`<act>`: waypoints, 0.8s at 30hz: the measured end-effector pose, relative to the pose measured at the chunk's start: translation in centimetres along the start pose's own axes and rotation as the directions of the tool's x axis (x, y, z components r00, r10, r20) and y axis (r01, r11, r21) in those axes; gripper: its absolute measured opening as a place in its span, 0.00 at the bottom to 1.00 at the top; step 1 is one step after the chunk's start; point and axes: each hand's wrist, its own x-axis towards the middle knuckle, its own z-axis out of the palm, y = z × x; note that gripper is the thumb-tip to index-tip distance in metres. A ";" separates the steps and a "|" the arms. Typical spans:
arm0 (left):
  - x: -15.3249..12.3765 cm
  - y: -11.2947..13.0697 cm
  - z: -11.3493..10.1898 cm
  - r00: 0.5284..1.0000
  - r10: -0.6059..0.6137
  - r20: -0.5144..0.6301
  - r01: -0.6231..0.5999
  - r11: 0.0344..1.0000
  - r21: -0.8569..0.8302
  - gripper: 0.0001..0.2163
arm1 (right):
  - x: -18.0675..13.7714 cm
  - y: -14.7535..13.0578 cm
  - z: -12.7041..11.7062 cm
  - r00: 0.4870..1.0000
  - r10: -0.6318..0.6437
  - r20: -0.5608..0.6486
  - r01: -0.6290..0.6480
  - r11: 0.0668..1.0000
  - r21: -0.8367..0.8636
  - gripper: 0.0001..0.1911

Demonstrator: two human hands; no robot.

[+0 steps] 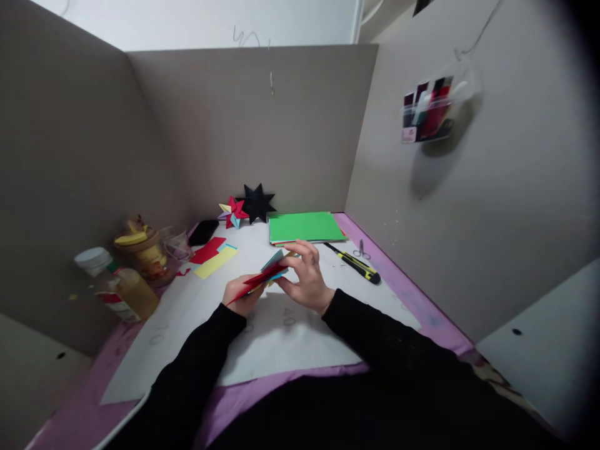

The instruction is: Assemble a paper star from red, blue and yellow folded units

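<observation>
A folded paper piece (pixel 262 275) in red, blue and pale yellow is held up between my two hands, above the white sheet. My left hand (pixel 242 295) is closed round its lower left end, where a red point sticks out toward me. With thumb and fingers, my right hand (pixel 307 278) pinches the right side of the same piece. My hands hide part of its shape. On the sheet to the left lie a red paper piece (pixel 207 250) and a yellow paper strip (pixel 215 262).
Behind stand a multicoloured paper star (pixel 233 212), a black star (pixel 256 204) and a green paper stack (pixel 307 227). A utility knife (pixel 359 267) and small scissors (pixel 361 251) lie right. Left are a glue bottle (pixel 124 290), a decorated pot (pixel 147 256), a clear cup (pixel 177 242) and a phone (pixel 204 232).
</observation>
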 end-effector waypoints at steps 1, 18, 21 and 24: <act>0.0 -0.2 0.0 0.999 0.027 0.019 -0.027 1.000 0.000 0.10 | 0.0 0.0 0.0 1.000 -0.005 0.007 0.005 1.000 0.006 0.13; 0.3 -0.6 0.0 0.905 0.420 0.071 -0.425 0.882 0.202 0.10 | 0.0 -0.1 -0.4 0.993 -0.111 -0.039 0.114 0.990 0.081 0.10; 0.3 -0.5 0.1 0.875 0.481 0.061 -0.482 0.851 0.208 0.10 | -0.1 -0.1 -0.3 0.995 -0.098 -0.017 0.099 0.993 0.071 0.09; 0.3 -0.5 0.1 0.873 0.485 0.047 -0.483 0.849 0.213 0.09 | -0.2 -0.1 -0.3 0.997 -0.076 0.010 0.075 0.995 0.062 0.08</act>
